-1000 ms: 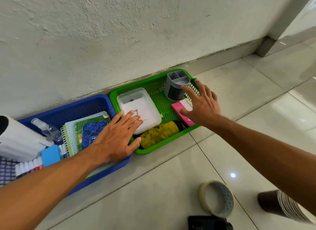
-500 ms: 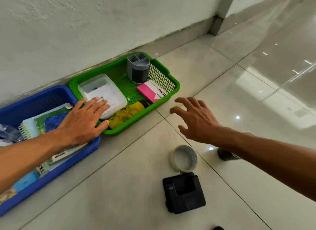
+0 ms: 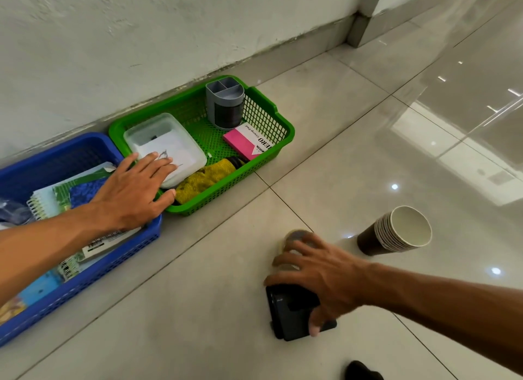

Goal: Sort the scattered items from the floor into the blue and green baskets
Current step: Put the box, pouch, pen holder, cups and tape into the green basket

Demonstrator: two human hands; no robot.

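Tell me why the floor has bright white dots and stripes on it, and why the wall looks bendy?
In the head view, the glossy floor tiles mirror lights from above, so dots and streaks shine there. The wide-angle lens seems to bend straight lines, so the wall's base looks slanted and bowed. The right hand looks slightly smeared over the tape roll, while the paper cups look sharp.

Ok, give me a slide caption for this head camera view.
Right hand reaches over black box and tape roll; left hand rests across both baskets.
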